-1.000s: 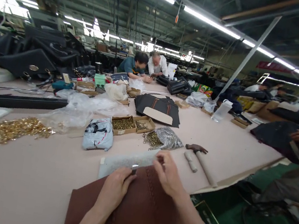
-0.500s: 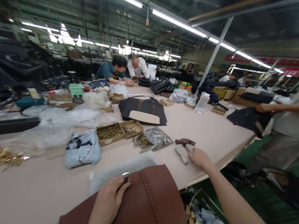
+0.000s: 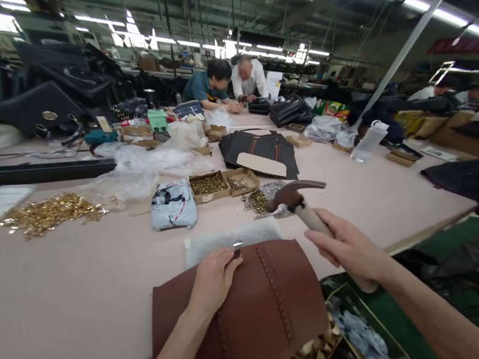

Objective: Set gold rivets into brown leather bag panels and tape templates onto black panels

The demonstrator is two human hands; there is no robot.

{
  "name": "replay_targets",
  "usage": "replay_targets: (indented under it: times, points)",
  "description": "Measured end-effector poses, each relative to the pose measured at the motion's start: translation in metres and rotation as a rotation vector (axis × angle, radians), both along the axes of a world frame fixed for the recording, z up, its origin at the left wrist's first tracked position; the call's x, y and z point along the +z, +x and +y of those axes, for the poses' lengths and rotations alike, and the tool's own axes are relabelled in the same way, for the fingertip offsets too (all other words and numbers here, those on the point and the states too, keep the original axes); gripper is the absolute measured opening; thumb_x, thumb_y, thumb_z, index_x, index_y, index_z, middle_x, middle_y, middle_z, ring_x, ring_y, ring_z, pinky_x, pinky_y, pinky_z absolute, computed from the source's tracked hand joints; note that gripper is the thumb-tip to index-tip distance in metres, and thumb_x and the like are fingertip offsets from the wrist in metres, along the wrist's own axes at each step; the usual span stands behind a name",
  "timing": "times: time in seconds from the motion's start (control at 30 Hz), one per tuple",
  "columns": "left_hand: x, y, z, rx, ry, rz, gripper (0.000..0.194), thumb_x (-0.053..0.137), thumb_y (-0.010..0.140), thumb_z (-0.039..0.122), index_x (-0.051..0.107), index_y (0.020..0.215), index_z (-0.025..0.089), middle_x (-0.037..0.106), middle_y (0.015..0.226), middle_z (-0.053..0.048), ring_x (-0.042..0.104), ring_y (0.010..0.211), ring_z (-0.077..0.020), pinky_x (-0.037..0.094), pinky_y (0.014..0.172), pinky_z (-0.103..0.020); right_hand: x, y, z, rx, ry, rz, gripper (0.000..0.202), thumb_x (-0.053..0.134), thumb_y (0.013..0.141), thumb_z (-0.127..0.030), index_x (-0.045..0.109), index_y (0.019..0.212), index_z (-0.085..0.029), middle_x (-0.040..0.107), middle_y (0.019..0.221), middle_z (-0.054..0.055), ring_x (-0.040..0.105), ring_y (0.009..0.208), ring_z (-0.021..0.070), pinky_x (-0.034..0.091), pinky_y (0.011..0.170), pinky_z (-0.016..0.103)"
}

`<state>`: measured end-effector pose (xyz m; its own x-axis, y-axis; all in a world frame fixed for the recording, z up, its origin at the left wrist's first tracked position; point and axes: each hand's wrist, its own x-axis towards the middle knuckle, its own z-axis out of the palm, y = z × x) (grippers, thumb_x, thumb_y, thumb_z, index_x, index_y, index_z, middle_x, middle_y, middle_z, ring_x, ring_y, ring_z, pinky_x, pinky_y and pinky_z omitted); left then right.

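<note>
Now hammer (image 3: 297, 201) above brown leather (image 3: 269, 305).

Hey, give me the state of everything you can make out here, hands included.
Left hand: pinching a dark tab
Right hand: gripping the hammer
Hammer: raised
Brown panel: spread out, stitched
Black panels: stacked
Brass-coloured pieces: in an open box
Gold-coloured pieces: loose heap
Plastic bottle: standing
</note>
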<state>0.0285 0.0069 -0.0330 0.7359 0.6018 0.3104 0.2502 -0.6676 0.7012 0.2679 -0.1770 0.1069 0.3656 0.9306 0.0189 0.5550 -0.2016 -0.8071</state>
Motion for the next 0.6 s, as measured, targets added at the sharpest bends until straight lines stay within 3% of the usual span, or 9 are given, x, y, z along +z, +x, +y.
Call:
replay_targets:
  times: [0.07, 0.13, 0.33, 0.4, 0.5, 0.6]
  points:
    - [0.001, 0.001, 0.000, -0.004, 0.006, 0.012, 0.020, 0.056, 0.101, 0.025, 0.075, 0.097, 0.020, 0.077, 0.107, -0.009, 0.071, 0.102, -0.0265, 0.056, 0.098, -0.046, 0.019, -0.027, 0.003, 0.094, 0.022, -0.218, 0.037, 0.065, 0.097, -0.040, 0.063, 0.129, -0.022, 0.072, 0.090, 0.005, 0.066, 0.074, 0.0201, 0.051, 0.066, 0.029]
    - [0.002, 0.001, 0.000, -0.008, 0.018, 0.031, 0.020, 0.055, 0.101, 0.026, 0.074, 0.097, 0.020, 0.076, 0.106, -0.009, 0.070, 0.102, -0.0266, 0.056, 0.097, -0.046, 0.026, -0.045, 0.005, 0.148, 0.039, -0.361, 0.042, 0.066, 0.095, -0.036, 0.063, 0.135, -0.025, 0.075, 0.110, 0.009, 0.070, 0.094, 0.0264, 0.054, 0.080, 0.035]
    - [0.003, 0.000, 0.000, -0.006, 0.049, 0.048, 0.024, 0.053, 0.102, 0.028, 0.073, 0.092, 0.021, 0.076, 0.103, -0.008, 0.071, 0.099, -0.0273, 0.056, 0.092, -0.046, 0.020, -0.065, 0.013, 0.190, 0.030, -0.406, 0.048, 0.070, 0.090, -0.030, 0.065, 0.138, -0.024, 0.078, 0.104, 0.008, 0.073, 0.092, 0.0295, 0.056, 0.080, 0.039]
    - [0.003, 0.000, 0.000, -0.007, 0.047, 0.043, 0.023, 0.053, 0.102, 0.028, 0.074, 0.094, 0.021, 0.077, 0.105, -0.008, 0.071, 0.100, -0.0275, 0.056, 0.093, -0.047, 0.036, -0.067, 0.013, 0.191, 0.058, -0.402, 0.051, 0.072, 0.088, -0.030, 0.064, 0.139, -0.024, 0.078, 0.104, 0.007, 0.073, 0.089, 0.0282, 0.057, 0.078, 0.037]
    - [0.000, 0.000, 0.001, 0.001, 0.047, 0.053, 0.023, 0.054, 0.102, 0.028, 0.075, 0.096, 0.020, 0.077, 0.108, -0.009, 0.071, 0.104, -0.0280, 0.056, 0.097, -0.048, 0.080, -0.075, 0.011, 0.134, 0.191, -0.399, 0.057, 0.076, 0.088, -0.035, 0.061, 0.142, -0.028, 0.077, 0.111, 0.005, 0.074, 0.090, 0.0260, 0.057, 0.080, 0.036]
    - [-0.002, 0.000, 0.002, -0.002, 0.047, 0.054, 0.023, 0.055, 0.102, 0.028, 0.076, 0.096, 0.019, 0.077, 0.111, -0.010, 0.071, 0.107, -0.0279, 0.055, 0.100, -0.048, 0.110, -0.085, 0.012, -0.084, 0.417, -0.352, 0.065, 0.077, 0.088, -0.042, 0.054, 0.149, -0.034, 0.074, 0.114, 0.000, 0.073, 0.091, 0.0235, 0.057, 0.082, 0.037]
